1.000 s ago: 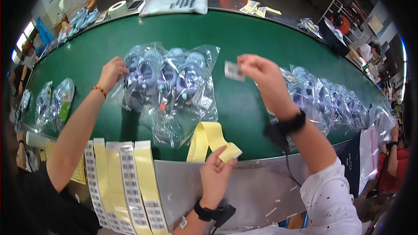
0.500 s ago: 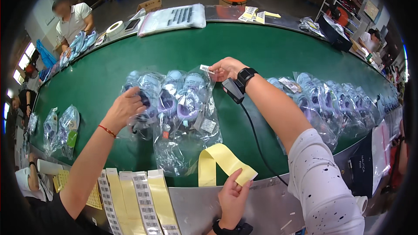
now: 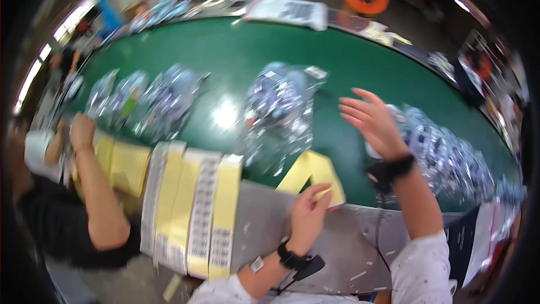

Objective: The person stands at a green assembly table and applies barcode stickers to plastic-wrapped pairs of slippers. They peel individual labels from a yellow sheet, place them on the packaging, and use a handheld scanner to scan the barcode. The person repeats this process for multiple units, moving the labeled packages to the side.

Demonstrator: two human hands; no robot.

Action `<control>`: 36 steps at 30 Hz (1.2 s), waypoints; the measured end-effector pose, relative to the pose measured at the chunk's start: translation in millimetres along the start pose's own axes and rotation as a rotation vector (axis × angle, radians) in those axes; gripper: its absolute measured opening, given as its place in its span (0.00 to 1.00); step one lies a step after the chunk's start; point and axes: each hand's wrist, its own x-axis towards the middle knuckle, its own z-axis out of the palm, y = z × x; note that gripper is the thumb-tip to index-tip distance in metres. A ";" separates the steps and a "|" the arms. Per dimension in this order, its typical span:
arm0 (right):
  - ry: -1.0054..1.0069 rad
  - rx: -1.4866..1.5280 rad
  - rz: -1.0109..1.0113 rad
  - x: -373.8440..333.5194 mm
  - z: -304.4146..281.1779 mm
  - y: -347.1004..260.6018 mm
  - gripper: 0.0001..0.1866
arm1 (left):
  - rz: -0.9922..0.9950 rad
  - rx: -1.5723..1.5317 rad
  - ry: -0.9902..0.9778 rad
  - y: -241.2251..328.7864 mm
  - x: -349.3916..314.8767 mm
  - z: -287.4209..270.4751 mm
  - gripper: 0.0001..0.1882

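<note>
Head view: I see the right hand [image 3: 374, 125] now spread and empty, right of the bagged shoes [image 3: 275, 93], whose far-right corner apparently bears its label [image 3: 316, 72]; nearer, the left hand [image 3: 307, 218] pinches a yellow strip [image 3: 322, 170].

A yellow backing strip [image 3: 320, 171] was held between the thumb and fingers of the left hand [image 3: 306, 217] at the near edge of the green conveyor belt [image 3: 219, 45]. The right hand [image 3: 368, 121] was raised over the belt with its fingers spread. Blue shoes in clear bags [image 3: 278, 98] were placed to its left, and a row of bagged shoes [image 3: 444, 149] was ranged to its right. Barcode label strips [image 3: 203, 214] were draped over the metal ledge [image 3: 256, 208].
</note>
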 end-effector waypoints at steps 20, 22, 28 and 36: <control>-0.318 -0.337 0.270 -224.8 59.0 60.4 0.09 | -0.911 1.815 0.278 78.4 -307.2 -394.6 0.18; -0.340 -0.413 0.263 -220.9 65.1 60.5 0.09 | -0.935 1.686 0.185 43.4 -305.1 -412.0 0.13; -0.228 -0.507 0.245 -218.7 61.8 75.8 0.08 | -0.440 1.688 0.386 12.3 -295.1 -388.5 0.13; -0.250 -0.564 0.275 -221.3 81.3 90.7 0.08 | -0.574 1.450 0.117 69.3 -253.1 -335.1 0.13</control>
